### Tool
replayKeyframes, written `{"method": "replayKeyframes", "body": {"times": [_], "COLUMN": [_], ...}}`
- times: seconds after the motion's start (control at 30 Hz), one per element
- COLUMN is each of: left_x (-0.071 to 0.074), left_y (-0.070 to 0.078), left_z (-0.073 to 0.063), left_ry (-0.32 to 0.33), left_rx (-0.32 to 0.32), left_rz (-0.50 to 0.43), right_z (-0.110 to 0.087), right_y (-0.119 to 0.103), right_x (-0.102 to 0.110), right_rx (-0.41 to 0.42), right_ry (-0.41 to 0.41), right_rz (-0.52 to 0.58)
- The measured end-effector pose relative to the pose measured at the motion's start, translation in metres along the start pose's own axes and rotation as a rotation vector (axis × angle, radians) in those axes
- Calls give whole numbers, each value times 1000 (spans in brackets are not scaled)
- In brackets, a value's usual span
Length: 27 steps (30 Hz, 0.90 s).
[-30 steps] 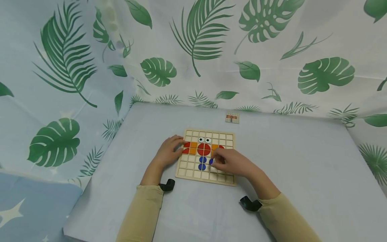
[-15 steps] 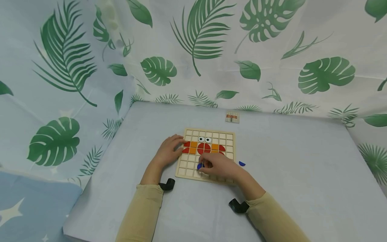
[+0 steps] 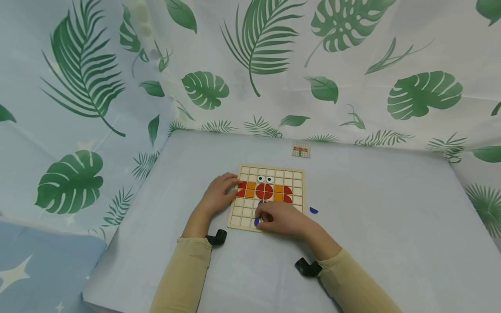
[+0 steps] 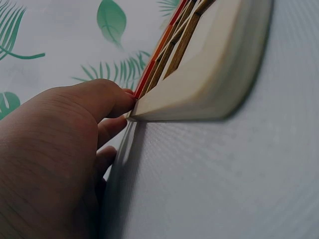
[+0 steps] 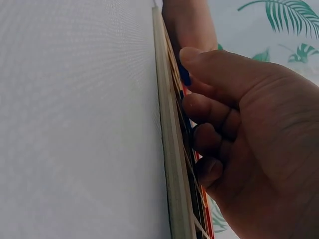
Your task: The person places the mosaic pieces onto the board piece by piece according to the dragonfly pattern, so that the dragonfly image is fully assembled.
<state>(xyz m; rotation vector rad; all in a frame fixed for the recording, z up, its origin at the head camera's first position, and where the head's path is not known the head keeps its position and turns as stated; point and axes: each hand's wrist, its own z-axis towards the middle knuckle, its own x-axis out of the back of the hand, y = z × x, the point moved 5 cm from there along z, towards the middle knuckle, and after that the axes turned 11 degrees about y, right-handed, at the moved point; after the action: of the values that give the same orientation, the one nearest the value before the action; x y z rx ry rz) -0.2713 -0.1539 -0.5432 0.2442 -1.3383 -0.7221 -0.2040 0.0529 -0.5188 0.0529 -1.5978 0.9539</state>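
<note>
A square wooden grid board (image 3: pixel 242 219) lies on the table, bearing red, orange and blue mosaic pieces and two eye pieces (image 3: pixel 265 179). My left hand (image 3: pixel 217 194) rests at its left edge, thumb and fingertips touching the rim beside the red pieces (image 3: pixel 241 189). Over the lower middle of the board, my right hand (image 3: pixel 283 218) pinches a small blue piece (image 3: pixel 256 221) between thumb and finger; the right wrist view shows this blue piece (image 5: pixel 185 75) tilted at the thumb tip. Another blue piece (image 3: pixel 262 202) shows just above the right hand, which hides the cells beneath.
A loose blue half-round piece (image 3: pixel 313 210) lies on the table right of the board. Behind the board is a small pattern card (image 3: pixel 301 150). Leaf-printed cloth (image 3: pixel 203 89) hangs at the back and left of the white-covered table (image 3: pixel 372 204).
My right hand has moved left and slightly down across the board, uncovering the orange and red pieces and the loose blue piece at right. The left hand stays at the edge.
</note>
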Motion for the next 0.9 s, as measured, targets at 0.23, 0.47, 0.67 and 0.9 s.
{"method": "replayKeyframes", "body": {"times": [0.23, 0.47, 0.67, 0.9], "left_x": [0, 0, 0, 1], "left_y": [0, 1, 1, 1], "left_z": [0, -1, 0, 0], "left_ry": [-9, -25, -17, -9], "left_rx": [23, 34, 22, 12], "left_rz": [-2, 2, 4, 0], "right_z": [0, -1, 0, 0], "right_y": [-1, -1, -1, 0], "right_x": [0, -2, -2, -2], "right_rx": [15, 56, 78, 62], "right_ry": [-5, -11, -13, -18], "right_rz": [-13, -12, -13, -13]}}
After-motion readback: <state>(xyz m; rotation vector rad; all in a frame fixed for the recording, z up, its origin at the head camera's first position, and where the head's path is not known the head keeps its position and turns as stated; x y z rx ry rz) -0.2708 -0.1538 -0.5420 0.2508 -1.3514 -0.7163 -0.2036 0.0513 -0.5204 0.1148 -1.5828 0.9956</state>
